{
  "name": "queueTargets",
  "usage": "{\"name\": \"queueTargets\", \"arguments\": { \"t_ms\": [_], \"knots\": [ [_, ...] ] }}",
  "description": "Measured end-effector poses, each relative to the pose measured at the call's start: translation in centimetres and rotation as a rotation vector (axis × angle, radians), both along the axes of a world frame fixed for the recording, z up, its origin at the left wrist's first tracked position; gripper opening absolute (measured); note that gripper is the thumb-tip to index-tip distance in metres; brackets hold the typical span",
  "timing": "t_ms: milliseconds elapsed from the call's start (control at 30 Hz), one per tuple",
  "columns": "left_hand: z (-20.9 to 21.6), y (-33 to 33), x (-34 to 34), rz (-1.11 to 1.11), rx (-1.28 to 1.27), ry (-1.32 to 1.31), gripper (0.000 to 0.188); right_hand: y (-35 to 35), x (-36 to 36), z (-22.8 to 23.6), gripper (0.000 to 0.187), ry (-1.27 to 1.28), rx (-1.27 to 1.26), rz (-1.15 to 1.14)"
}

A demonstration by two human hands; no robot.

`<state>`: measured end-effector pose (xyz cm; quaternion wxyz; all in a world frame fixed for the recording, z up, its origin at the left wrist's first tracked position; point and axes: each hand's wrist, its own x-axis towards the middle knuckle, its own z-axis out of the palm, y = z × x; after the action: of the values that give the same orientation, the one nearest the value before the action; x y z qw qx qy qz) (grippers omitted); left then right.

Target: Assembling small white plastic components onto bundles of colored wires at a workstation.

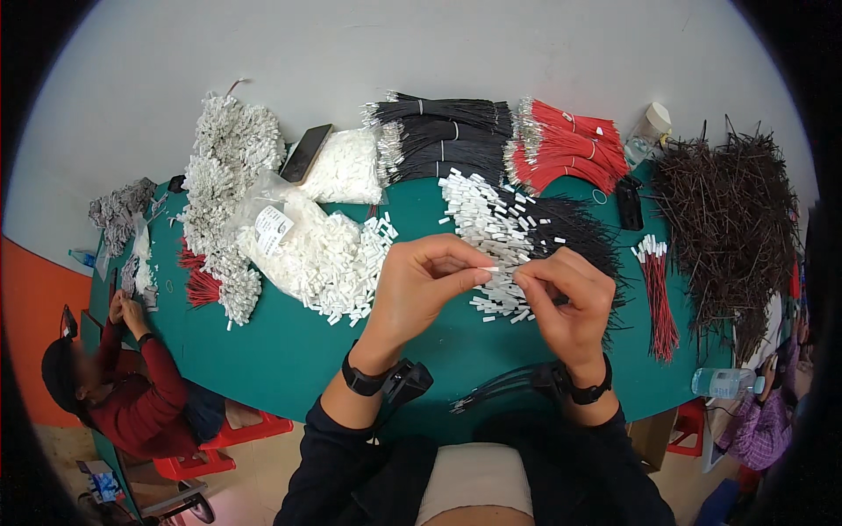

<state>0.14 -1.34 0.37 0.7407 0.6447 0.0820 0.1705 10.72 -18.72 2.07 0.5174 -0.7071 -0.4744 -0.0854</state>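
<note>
Over the middle of the green table, my left hand (427, 279) pinches a small white plastic sleeve (493, 269) between thumb and forefinger. Close beside it on the right, my right hand (572, 302) is closed in a pinch, its fingertips almost meeting the sleeve. What the right fingers hold is too small to make out. Just beyond both hands lies a pile of black wires (574, 230) with white sleeves (491, 215) on their ends. Several loose black wires (504, 384) lie near the table's front edge, by my right wrist.
An open bag of white sleeves (303, 250) spills out at left, near a phone (306, 153). Bundled black wires (452, 131) and red wires (574, 145) sit at the back. Brown wires (728, 228) heap up at right, above a bottle (726, 383). Another person (132, 377) works at far left.
</note>
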Motion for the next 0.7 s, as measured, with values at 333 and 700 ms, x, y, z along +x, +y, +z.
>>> {"name": "queueTargets", "arguments": {
  "t_ms": [333,700],
  "knots": [
    [-0.2,-0.4,0.0,-0.022,-0.031,-0.007,0.012,0.3,-0.3,-0.5,0.010,0.128,0.028,0.029],
    [-0.5,0.3,0.2,-0.051,-0.117,0.014,0.010,0.6,0.1,-1.0,0.008,0.156,-0.017,0.055]
  ]
}}
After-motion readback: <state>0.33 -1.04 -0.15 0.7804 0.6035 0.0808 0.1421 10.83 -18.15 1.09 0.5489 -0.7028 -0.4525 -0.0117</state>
